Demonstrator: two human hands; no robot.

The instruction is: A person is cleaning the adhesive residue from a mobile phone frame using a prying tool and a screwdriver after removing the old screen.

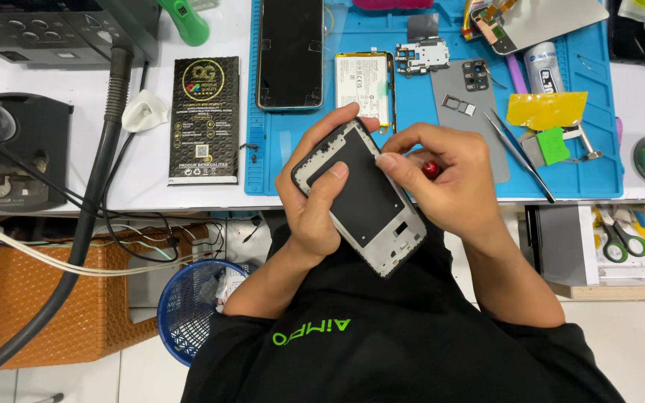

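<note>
Left hand [315, 201] gripped grey plastic phone frame [363, 198]; right hand [442, 179], at 3 o'clock, pinched red-handled tool [431, 169]; slip risked scratching frame.

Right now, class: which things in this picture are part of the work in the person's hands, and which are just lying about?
In hand:
- phone frame, held by the left hand
- red-tipped tool, gripped in the right hand at the frame's edge

Lying about:
- battery on the blue mat
- tweezers
- black packet
- scissors
- blue basket
</note>
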